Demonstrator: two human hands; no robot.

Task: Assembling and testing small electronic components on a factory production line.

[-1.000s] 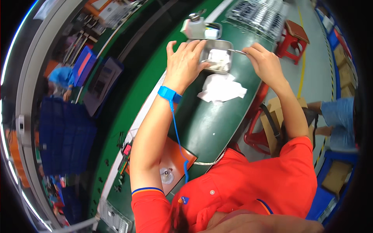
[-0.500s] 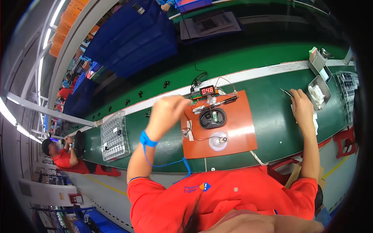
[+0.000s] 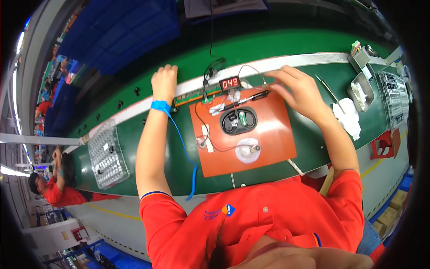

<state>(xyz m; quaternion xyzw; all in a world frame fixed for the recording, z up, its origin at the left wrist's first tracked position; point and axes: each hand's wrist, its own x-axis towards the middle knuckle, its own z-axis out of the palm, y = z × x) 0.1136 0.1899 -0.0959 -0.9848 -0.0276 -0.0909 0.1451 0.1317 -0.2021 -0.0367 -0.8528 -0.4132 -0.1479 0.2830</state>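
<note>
My left hand (image 3: 165, 84), with a blue wrist strap (image 3: 160, 106), is over the white rail at the back of the bench, left of a digital meter (image 3: 230, 83) with red digits. Its fingers are curled in; whatever they may hold is hidden. My right hand (image 3: 298, 92) reaches in from the right, its fingers stretched out and thumb apart, close to a wire end and a black pen (image 3: 251, 98). Between my arms, on an orange mat (image 3: 268, 134), lies an oval black case (image 3: 238, 129) with small dark parts and a green piece inside.
A thin pointed tool (image 3: 329, 88) rests against white cloth (image 3: 347, 119) on the right, beside a metal tray (image 3: 362, 92). A clear plastic tray (image 3: 106, 154) lies at left. Small black parts (image 3: 119, 104) dot the green belt beyond the rail. A corded round pad (image 3: 247, 151) sits on the mat.
My left hand has moved left and away to the rail. My right hand has left the thin tool at the right and come left to the mat's back edge. The view has shifted.
</note>
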